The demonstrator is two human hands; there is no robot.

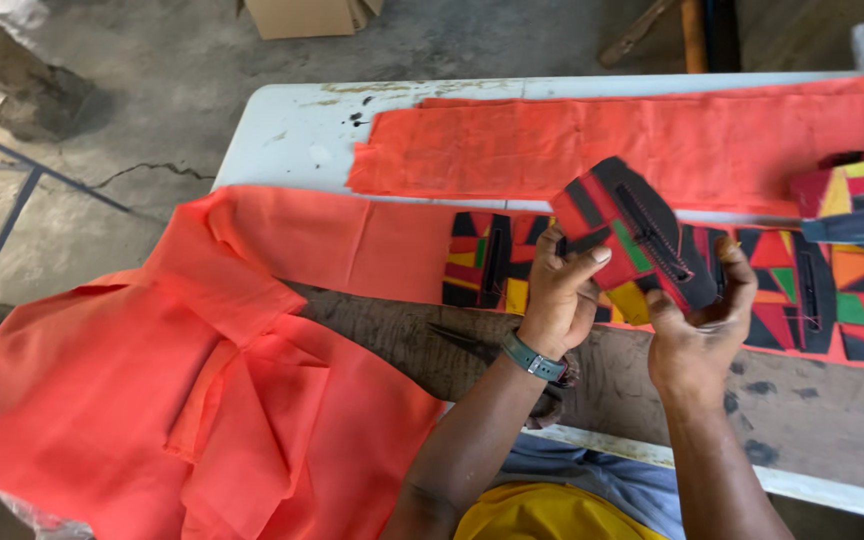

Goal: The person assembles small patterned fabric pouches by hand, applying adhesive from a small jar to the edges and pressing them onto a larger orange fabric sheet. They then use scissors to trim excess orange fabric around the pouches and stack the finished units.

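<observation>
A patchwork pocket piece (pixel 632 235) with a stitched slit is held up above the worktop (pixel 292 130), pinched between the left hand (pixel 560 300) and the right hand (pixel 697 330). Similar sewn pieces (pixel 487 262) are laid along the orange cloth (pixel 352 245) toward the right edge; scissors (pixel 467 343) lie near the front edge. Nothing is yet joined to the held piece.

Tailoring workshop; cracked concrete floor (pixel 142 60); worn white table (pixel 282 130) spread with orange cloth (pixel 652 140); patterned zip pieces (pixel 812 290) laid out; scissors (pixel 472 345); cardboard box (pixel 312 15).
</observation>
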